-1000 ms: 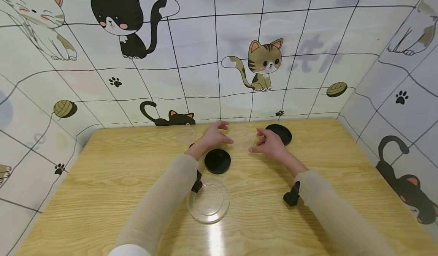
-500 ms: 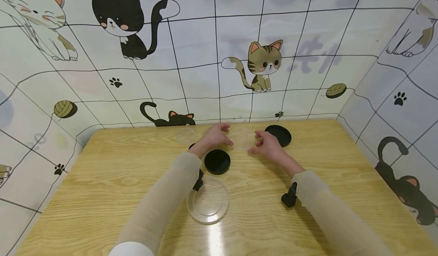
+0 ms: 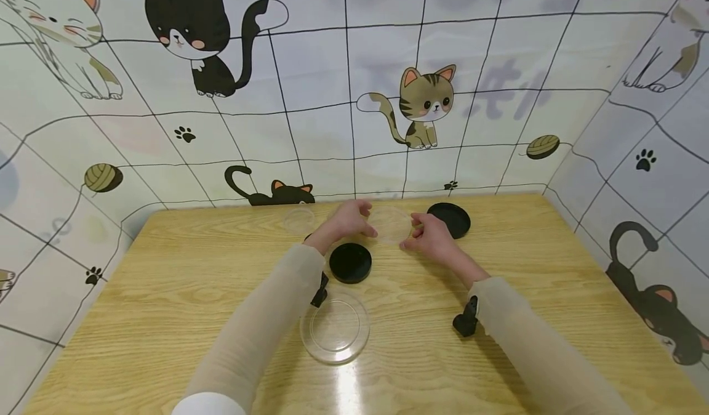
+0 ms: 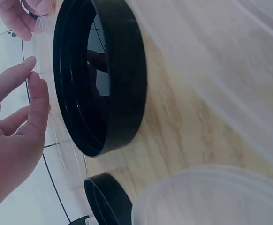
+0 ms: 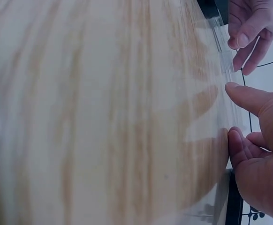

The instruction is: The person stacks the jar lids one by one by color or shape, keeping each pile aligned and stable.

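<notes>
A clear round plastic lid [image 3: 390,225] lies near the table's back edge, between the two hands. My left hand [image 3: 350,219] is at its left rim, thumb and fingers spread and lightly bent. On the opposite rim, the fingertips of my right hand [image 3: 431,236] touch the edge, with a gap between thumb and fingers in the right wrist view. Just in front of the left hand sits a black round lid [image 3: 351,263], its raised rim showing in the left wrist view. Another black lid [image 3: 450,220] lies behind the right hand.
A larger clear lid [image 3: 335,330] lies nearer the front, partly under the left wrist's camera. At the back left is a small clear disc [image 3: 299,220]. A small black piece [image 4: 108,199] is mostly hidden by the left wrist in the head view. Cat-print wall covering borders the table.
Both hands have shifted very slightly toward the front, and the right fingers have come a little closer together. The lids have stayed in place.
</notes>
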The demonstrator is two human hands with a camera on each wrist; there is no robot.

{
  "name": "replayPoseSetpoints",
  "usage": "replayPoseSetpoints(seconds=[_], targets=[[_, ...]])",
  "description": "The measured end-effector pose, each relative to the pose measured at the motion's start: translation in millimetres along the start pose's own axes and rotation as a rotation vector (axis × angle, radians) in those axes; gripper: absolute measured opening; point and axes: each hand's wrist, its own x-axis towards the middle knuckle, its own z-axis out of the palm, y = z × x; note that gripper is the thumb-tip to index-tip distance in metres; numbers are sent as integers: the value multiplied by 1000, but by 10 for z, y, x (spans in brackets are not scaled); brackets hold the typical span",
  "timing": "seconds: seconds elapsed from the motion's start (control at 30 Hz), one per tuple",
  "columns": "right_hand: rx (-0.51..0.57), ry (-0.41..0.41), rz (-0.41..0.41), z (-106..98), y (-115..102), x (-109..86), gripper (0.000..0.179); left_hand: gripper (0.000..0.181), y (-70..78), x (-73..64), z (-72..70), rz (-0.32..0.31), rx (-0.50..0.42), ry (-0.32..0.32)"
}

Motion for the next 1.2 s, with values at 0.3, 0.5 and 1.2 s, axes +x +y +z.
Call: replayPoseSetpoints(seconds=[0.3,0.5,1.2], targets=[[18,3,0,6,16,7,76,75,65,-44,18,5,38,-33],[5,4,-9,3,32,-11,76,72,85,-58,33,30,82,-37],[109,-16,-61,-229,38,-111,72,69,26,-140,44,93,-75,-23]])
